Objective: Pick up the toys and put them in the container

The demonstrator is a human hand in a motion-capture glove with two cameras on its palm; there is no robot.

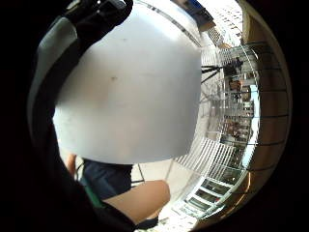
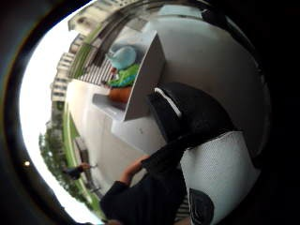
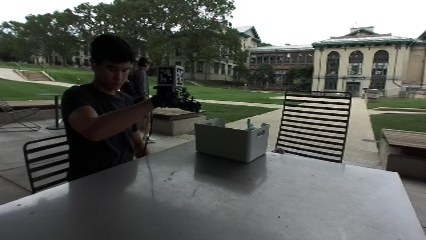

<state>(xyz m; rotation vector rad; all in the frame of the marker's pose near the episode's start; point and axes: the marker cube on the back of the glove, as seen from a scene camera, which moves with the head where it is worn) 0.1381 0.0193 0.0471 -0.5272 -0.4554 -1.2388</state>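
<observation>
A white container (image 3: 229, 142) stands on the grey table (image 3: 233, 200) toward the person's side. My gloved right hand (image 3: 166, 100) is raised above the table edge, left of the container and higher than its rim. It holds nothing, and the black thumb (image 2: 183, 112) shows relaxed. In the thumb side palm view the container's wall (image 2: 145, 79) is near, and inside lie a light blue toy (image 2: 123, 57), a green toy (image 2: 125, 77) and an orange toy (image 2: 121, 93). The little finger side palm view looks down on bare table top (image 1: 135, 96).
A black slatted chair (image 3: 314, 125) stands at the far side of the table, right of the container. The person sits on another such chair (image 3: 46, 160). Low stone benches and lawn lie beyond. The near half of the table is bare.
</observation>
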